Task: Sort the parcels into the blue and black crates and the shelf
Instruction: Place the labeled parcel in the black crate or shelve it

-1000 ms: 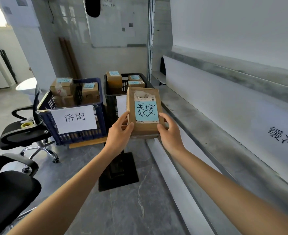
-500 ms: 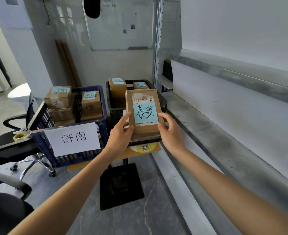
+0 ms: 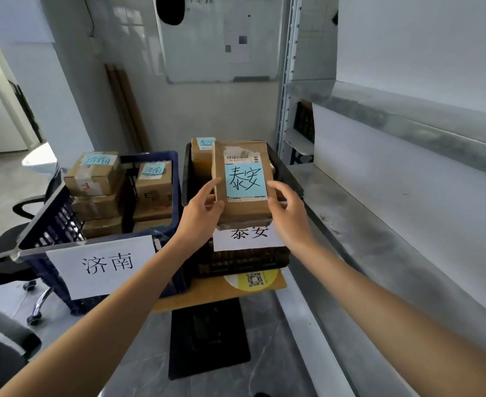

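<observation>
Cardboard parcel (image 3: 243,184) (flat, rectangular) in grip of left hand (image 3: 200,214) and right hand (image 3: 289,213)

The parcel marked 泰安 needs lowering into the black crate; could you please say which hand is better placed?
Left, probably: the left hand clamps the lower left corner of the parcel, thumb on its front, over the black crate; the right hand only curls at its edge.

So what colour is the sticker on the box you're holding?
The sticker on the box is light blue with black writing, head view.
</observation>
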